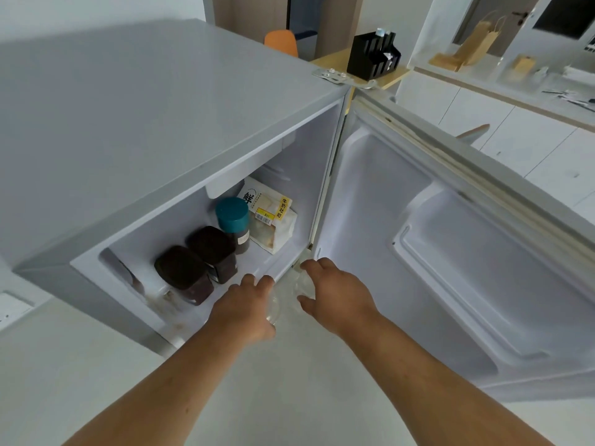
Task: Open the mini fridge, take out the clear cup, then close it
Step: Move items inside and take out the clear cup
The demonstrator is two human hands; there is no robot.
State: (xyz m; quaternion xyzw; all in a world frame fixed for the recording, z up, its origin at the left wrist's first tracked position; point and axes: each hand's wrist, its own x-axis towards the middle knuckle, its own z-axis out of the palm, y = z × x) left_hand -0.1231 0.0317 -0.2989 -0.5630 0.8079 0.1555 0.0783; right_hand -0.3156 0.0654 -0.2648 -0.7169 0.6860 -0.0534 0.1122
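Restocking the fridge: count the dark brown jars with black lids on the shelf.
2. One dark brown jar with black lid stands front left on the shelf; the second is right behind it, beside the teal-capped bottle. More may be hidden behind the fridge frame.

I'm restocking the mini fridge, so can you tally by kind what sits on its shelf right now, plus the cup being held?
Dark brown square jars: 2
Teal-capped round bottle: 1
White bread bag with yellow label: 1
Clear plastic cup between both hands: 1
Total: 5

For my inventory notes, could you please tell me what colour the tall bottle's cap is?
Teal, on the bottle's cap, clearest in the head view.
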